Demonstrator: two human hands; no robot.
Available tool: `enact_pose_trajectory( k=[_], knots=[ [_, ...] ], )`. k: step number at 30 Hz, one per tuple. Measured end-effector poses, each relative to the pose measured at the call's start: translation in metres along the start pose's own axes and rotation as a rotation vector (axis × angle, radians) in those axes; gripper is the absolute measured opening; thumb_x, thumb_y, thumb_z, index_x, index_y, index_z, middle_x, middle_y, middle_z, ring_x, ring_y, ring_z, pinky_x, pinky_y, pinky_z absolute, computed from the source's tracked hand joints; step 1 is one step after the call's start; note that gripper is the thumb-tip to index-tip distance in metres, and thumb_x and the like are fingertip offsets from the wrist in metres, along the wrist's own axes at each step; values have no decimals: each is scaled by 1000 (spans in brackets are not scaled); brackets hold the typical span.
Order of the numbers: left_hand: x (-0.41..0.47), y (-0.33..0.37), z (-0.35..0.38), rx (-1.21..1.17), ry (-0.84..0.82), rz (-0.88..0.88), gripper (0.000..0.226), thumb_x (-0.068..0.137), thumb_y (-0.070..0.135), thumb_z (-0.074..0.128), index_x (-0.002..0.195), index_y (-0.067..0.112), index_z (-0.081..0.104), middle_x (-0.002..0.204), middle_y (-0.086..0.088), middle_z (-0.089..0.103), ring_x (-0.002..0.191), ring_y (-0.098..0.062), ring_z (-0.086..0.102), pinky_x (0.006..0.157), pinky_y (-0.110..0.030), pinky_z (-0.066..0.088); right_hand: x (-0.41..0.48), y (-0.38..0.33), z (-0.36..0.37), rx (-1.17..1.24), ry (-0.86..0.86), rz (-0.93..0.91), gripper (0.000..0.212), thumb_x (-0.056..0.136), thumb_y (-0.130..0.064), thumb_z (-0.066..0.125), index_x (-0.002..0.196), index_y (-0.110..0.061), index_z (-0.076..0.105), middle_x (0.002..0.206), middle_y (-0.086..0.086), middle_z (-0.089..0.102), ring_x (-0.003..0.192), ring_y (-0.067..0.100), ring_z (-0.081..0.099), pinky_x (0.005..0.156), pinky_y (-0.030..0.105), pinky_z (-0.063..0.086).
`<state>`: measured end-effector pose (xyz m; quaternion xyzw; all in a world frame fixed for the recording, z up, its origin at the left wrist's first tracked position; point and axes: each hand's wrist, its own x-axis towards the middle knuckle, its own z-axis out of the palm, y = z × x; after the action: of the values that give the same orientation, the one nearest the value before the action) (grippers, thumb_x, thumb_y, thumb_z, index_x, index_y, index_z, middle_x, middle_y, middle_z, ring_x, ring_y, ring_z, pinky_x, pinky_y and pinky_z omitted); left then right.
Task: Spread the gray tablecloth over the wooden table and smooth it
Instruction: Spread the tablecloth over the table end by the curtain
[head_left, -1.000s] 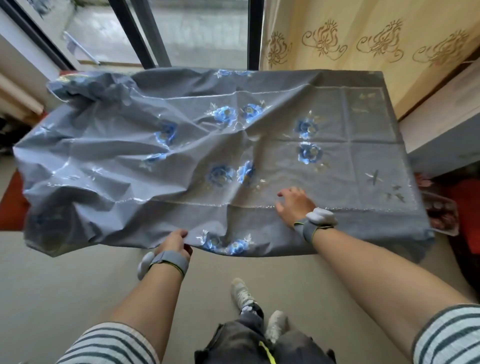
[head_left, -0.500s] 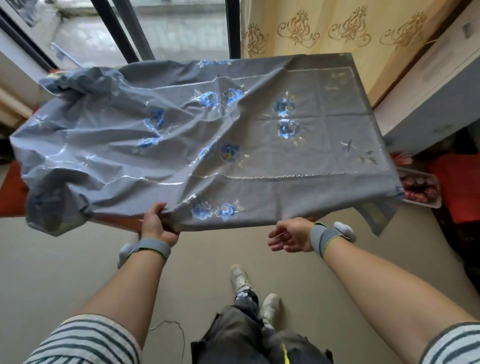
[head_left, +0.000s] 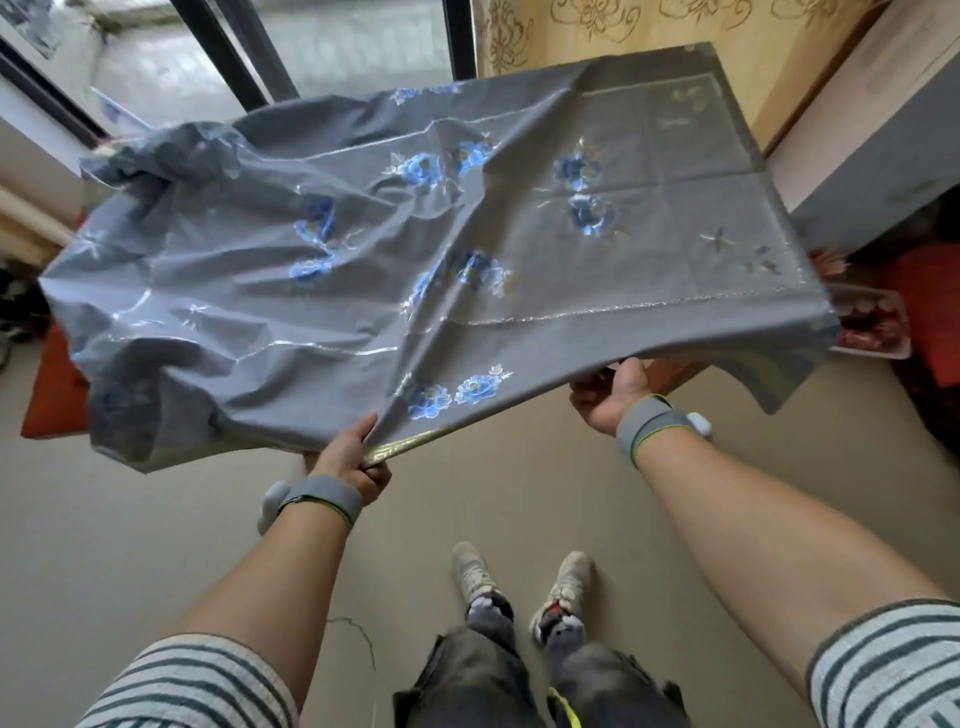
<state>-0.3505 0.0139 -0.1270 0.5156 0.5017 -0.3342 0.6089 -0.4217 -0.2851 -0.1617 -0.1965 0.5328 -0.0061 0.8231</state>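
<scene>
The gray tablecloth (head_left: 363, 270) with blue embroidered flowers covers the wooden table, which it hides almost completely. Its left half is crumpled and billowed up; its right half lies flatter. My left hand (head_left: 353, 457) is shut on the cloth's near hem, pinching it and lifting it off the table. My right hand (head_left: 613, 395) grips the same near hem farther right, with the fingers curled under the cloth. Both wrists wear gray bands.
A window with dark frames (head_left: 234, 57) stands behind the table, and a yellow patterned curtain (head_left: 649, 26) hangs at the back right. A gray and white cabinet (head_left: 872, 145) is at the right, with a tray of red things (head_left: 872, 327) below it. My feet (head_left: 519, 582) stand on beige floor.
My right hand left the tabletop, dropped below the near edge and took hold of the hem. My left hand kept its grip and raised the near edge, so the cloth billows.
</scene>
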Motion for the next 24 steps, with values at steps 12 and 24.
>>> enact_pose_trajectory(
  k=[12,24],
  knots=[
    [-8,-9,3,-93,-547,41,27,58,10,81,63,19,56,68,0,53,67,-16,49,60,-27,47,-13,10,-2,23,86,-122,25,93,-41,48,95,-21,63,102,5,68,94,24,63,96,38,49],
    [18,-20,-2,310,-10,14,22,89,32,64,102,17,57,82,-6,64,71,-21,57,63,-31,45,-16,46,-65,-1131,633,-176,35,86,-26,65,106,3,67,110,18,68,95,33,64,70,26,42]
  ],
)
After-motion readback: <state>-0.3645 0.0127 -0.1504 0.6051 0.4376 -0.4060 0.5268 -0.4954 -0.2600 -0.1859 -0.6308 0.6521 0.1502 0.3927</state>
